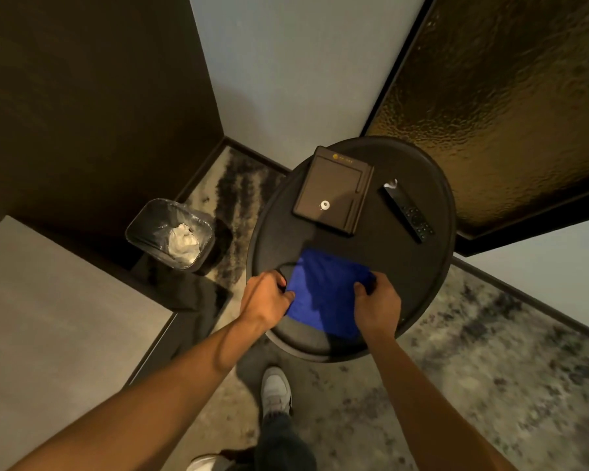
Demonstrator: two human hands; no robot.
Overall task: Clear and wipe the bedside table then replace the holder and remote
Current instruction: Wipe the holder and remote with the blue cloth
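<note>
A round black bedside table (432,277) stands in front of me. On its near half lies a blue cloth (323,294). My left hand (266,299) pinches the cloth's left edge and my right hand (376,305) grips its right edge. A dark rectangular holder (334,190) with a small white ring on it sits on the far side of the table. To its right lies a black remote (410,212), with a small white scrap (392,184) at its far end.
A small bin (170,232) lined with clear plastic and holding crumpled white paper stands on the floor to the left. A bed corner (55,311) fills the lower left. Walls and a textured glass panel (510,90) close off the back. My shoe (276,390) is under the table's edge.
</note>
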